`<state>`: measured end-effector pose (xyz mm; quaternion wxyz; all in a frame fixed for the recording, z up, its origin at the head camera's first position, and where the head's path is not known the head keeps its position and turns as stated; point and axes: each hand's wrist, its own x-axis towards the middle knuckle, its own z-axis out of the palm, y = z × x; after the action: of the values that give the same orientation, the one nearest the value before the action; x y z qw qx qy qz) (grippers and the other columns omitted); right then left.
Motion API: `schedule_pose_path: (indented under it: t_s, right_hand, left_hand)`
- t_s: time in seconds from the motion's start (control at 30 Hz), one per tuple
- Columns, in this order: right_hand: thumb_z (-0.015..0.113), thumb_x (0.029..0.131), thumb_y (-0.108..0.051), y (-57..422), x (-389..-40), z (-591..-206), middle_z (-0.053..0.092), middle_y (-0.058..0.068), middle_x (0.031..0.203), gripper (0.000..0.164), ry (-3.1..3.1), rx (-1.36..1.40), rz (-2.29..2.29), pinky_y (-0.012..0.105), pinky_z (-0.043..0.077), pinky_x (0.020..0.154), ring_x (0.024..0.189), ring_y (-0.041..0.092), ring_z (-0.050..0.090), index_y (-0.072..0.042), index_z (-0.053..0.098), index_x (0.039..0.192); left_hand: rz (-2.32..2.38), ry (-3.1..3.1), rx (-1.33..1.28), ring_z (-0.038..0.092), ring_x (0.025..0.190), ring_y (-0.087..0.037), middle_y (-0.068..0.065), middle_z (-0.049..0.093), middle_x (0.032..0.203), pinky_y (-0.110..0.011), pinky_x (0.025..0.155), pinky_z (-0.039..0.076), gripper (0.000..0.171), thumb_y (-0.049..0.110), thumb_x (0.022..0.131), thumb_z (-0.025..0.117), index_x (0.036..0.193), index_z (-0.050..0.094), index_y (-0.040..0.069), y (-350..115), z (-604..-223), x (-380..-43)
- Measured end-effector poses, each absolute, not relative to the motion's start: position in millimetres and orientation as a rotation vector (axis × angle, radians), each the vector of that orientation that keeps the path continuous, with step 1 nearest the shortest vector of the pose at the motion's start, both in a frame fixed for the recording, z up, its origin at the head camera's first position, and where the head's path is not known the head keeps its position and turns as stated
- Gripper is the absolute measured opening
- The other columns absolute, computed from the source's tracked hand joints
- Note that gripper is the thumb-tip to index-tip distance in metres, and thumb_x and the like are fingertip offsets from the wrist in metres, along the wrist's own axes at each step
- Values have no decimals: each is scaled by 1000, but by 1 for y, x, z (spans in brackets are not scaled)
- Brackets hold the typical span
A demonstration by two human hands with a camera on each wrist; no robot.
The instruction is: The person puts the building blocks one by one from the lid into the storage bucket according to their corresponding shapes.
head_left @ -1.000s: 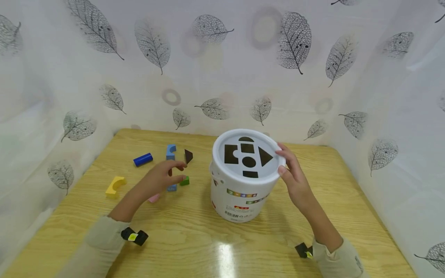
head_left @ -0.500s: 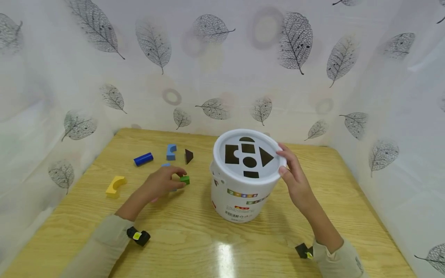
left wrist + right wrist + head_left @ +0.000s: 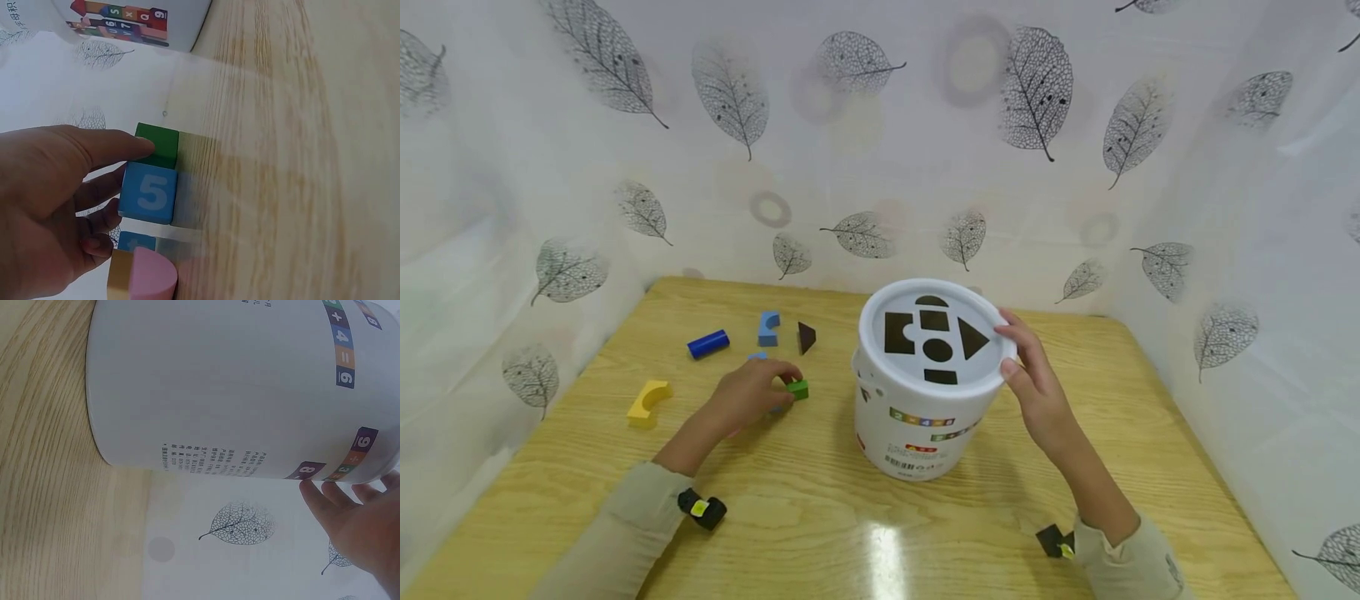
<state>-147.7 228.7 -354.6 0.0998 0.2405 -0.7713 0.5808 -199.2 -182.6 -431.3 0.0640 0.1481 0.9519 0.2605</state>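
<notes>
A small green block (image 3: 798, 389) is pinched between the thumb and fingers of my left hand (image 3: 751, 398) at the table's left middle. Directly beside it in the left wrist view sits a blue block marked 5 (image 3: 148, 193). Nearer the wrist lie another blue block (image 3: 136, 241) and a pink rounded block (image 3: 153, 275) against an orange-yellow one (image 3: 119, 274). My right hand (image 3: 1037, 387) holds the upper edge of a white bucket (image 3: 917, 425), thumb and index tip over the rim. The right wrist view shows other fingers against its wall. Shaped holes pierce the bucket's lid (image 3: 957, 360).
A dark blue cylinder (image 3: 708, 344), a light blue arch block (image 3: 768, 329), a dark brown block (image 3: 807, 337) and a yellow arch block (image 3: 649, 404) lie left of the bucket on the wooden table (image 3: 820, 525). A leaf-patterned curtain (image 3: 880, 150) encloses the back and sides.
My left hand has come down and slightly toward me, from above the blocks to the green block, and now pinches it. The right hand and the bucket have stayed put.
</notes>
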Motion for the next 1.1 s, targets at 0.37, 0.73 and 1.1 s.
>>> schedule_pose_path:
  t_s: [0.37, 0.73, 1.1]
  right_hand:
    - [37, 106, -12, 229, -148, -354, 20, 6, 166, 41, -2288, 713, 1722, 18, 45, 103, 151, 29, 25, -6, 40, 147]
    - [37, 107, -13, 230, -148, -353, 20, 7, 167, 40, -2303, 701, 1694, 18, 45, 102, 150, 30, 26, -7, 40, 146]
    - [36, 107, -13, 229, -147, -353, 20, 6, 167, 40, -2311, 701, 1687, 17, 44, 102, 150, 31, 27, -7, 40, 146]
  left_hand:
    - [935, 2807, 510, 55, 80, -16, 2, 69, 113, -32, 63, 44, 31, 22, 94, 69, 124, 68, 22, -185, -426, -204]
    - [1156, 2749, 679, 52, 90, -21, -2, 67, 115, -35, 75, 46, 28, 19, 96, 67, 124, 68, 17, -181, -380, -198]
    - [1180, 2779, 805, 53, 95, -19, 6, 68, 114, -37, 83, 45, 25, 22, 97, 66, 122, 68, 22, -171, -324, -185]
